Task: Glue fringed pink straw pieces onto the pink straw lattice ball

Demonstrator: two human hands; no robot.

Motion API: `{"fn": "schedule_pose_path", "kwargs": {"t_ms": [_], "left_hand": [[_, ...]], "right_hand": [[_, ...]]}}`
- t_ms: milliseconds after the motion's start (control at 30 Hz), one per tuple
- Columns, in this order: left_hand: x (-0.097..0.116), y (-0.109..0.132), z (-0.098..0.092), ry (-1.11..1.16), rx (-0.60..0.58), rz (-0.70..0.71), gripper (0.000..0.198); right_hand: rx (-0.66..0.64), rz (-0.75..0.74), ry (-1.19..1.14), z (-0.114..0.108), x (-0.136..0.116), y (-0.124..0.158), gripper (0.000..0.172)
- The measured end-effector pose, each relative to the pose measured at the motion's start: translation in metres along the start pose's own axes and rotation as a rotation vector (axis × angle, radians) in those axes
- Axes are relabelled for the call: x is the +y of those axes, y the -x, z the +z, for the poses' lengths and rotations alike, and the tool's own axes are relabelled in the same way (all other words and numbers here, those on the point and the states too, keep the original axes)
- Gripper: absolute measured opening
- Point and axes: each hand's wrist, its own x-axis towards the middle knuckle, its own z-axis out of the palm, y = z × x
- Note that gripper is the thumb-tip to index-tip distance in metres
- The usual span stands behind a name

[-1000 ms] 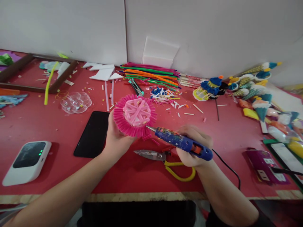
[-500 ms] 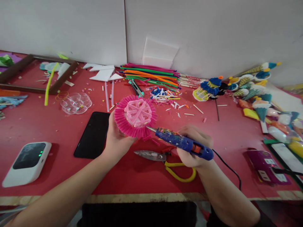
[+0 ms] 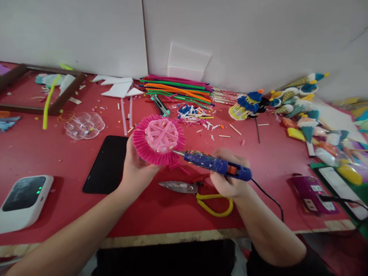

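My left hand (image 3: 137, 168) grips a round pink craft piece (image 3: 162, 135) from its left and lower side, above the table. The piece has a fringed magenta rim and pale pink strips crossing over its middle. Wrapped in my right hand (image 3: 230, 178) is a blue hot glue gun (image 3: 205, 161), smeared with paint or glue. Its metal nozzle points left and meets the lower right edge of the pink centre; I cannot tell if it touches. Below them lie scissors (image 3: 214, 205) with yellow handles. A black phone (image 3: 106, 165) lies beside my left hand.
Bundled coloured pipe cleaners (image 3: 175, 90), a green utility knife (image 3: 160, 105) and cut scraps (image 3: 192, 112) lie behind the hands. A clear palette (image 3: 84, 125) and white device (image 3: 24, 199) are at left. Right are small cone figures (image 3: 296, 101) and a purple power socket (image 3: 313, 193) with cords.
The whole view has shifted, so the table things appear further left. Both hands keep their hold, and the nozzle stays at the lower right of the pink piece.
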Motion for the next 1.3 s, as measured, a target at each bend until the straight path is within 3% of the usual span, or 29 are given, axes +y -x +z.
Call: {"fn": "schedule_pose_path", "kwargs": {"t_ms": [367,1300], "left_hand": [[-0.002,-0.0006,-0.0007,0.03,0.004,-0.022,0.081],[-0.0009,-0.0002,0.0016,0.05,0.01,-0.036,0.076]], "right_hand": [[0.029,-0.006,-0.047,0.0007,-0.0022,-0.0021,0.022],[0.001,-0.028,-0.013,-0.0005,0.0011,-0.0019,0.012]]}}
